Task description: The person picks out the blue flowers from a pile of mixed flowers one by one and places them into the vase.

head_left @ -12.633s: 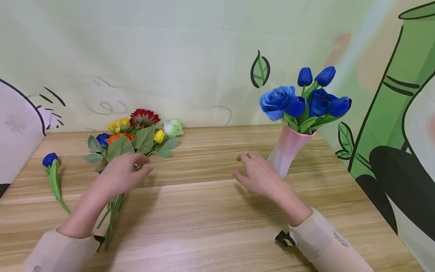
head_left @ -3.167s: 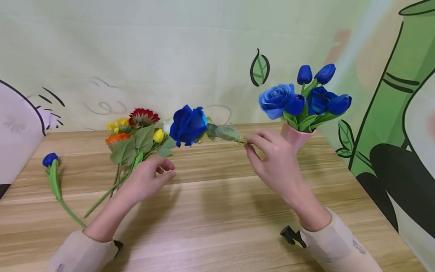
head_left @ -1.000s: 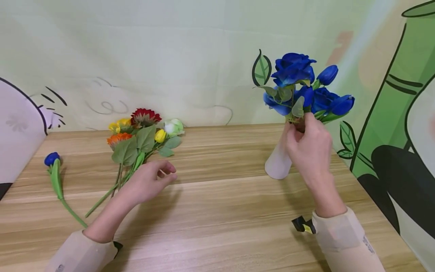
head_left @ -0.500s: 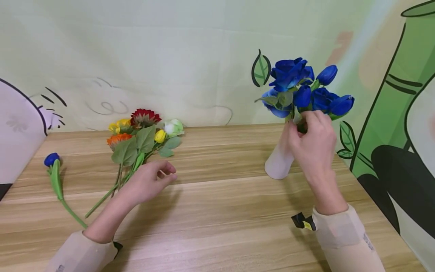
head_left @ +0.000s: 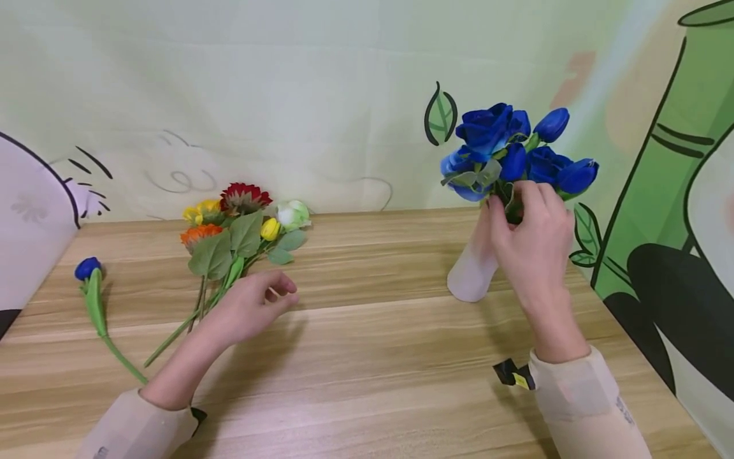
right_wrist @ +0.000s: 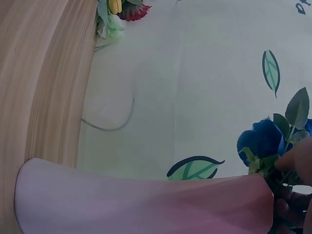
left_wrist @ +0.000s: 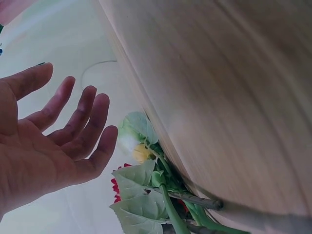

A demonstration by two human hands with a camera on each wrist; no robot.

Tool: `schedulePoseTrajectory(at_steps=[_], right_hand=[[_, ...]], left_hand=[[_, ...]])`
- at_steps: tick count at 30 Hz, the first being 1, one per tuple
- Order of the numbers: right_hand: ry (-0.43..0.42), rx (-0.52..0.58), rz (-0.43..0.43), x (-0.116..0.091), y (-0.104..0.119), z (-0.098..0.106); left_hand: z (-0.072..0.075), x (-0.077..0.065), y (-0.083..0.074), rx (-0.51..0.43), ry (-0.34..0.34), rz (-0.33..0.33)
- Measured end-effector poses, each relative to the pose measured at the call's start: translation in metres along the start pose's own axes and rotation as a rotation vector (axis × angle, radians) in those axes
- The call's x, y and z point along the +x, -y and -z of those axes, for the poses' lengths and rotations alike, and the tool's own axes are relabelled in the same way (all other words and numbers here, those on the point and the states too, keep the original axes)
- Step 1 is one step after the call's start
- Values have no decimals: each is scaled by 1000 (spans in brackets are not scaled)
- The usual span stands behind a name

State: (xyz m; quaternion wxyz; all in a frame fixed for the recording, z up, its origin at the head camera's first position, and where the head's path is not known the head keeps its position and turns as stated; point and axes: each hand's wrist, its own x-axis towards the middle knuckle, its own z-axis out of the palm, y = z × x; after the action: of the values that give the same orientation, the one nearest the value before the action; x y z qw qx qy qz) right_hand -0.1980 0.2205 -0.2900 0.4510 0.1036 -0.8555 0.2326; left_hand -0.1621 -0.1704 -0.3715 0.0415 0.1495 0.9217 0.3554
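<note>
With thumb and fingers my right hand point(head_left: 536, 248) pinches the leafy stem of a dark blue rose point(head_left: 484, 131) at the mouth of the pink-and-white vase point(head_left: 471, 277). Blue tulips point(head_left: 552, 125) and other blue roses point(head_left: 545, 167) stand in that vase. The right wrist view shows the pink rim of the vase point(right_wrist: 146, 204) beside the fingertips; how deep the stem sits is hidden. My left hand point(head_left: 252, 306) hovers with relaxed fingers and holds nothing, close to a pile of flowers. In the left wrist view the left hand point(left_wrist: 53, 141) is palm up to the camera.
The pile has a red flower point(head_left: 243, 197), an orange one point(head_left: 201, 234), yellow ones point(head_left: 271, 229), a white-green one point(head_left: 294, 215) and green leaves point(head_left: 211, 256). A single blue tulip point(head_left: 94, 299) lies at far left on the wooden table point(head_left: 367, 370). A printed cloth point(head_left: 344, 115) hangs behind.
The blue rose came out of the pile, was held in the right hand and carried right to the vase. Over the last second it sank lower among the blooms. The left hand stayed put lately.
</note>
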Motion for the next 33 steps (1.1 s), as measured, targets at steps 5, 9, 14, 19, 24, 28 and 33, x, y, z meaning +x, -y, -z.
schedulePoseTrajectory(at_steps=[5, 9, 14, 19, 24, 28, 33], right_hand=[[43, -48, 4, 2, 1, 1], [91, -74, -13, 2, 1, 1], [106, -77, -33, 1, 1, 4], [88, -67, -28, 3, 5, 5], [45, -65, 2, 7, 10, 2], [-12, -34, 35, 6, 14, 0], [-63, -19, 103, 3, 15, -2]], left_hand=[[-1, 1, 0, -6, 4, -5], [0, 0, -1, -5, 3, -9], [2, 0, -1, -1, 11, 2], [2, 0, 0, -5, 19, 10], [2, 0, 1, -6, 14, 10], [2, -1, 2, -9, 13, 12], [1, -1, 2, -6, 15, 11]])
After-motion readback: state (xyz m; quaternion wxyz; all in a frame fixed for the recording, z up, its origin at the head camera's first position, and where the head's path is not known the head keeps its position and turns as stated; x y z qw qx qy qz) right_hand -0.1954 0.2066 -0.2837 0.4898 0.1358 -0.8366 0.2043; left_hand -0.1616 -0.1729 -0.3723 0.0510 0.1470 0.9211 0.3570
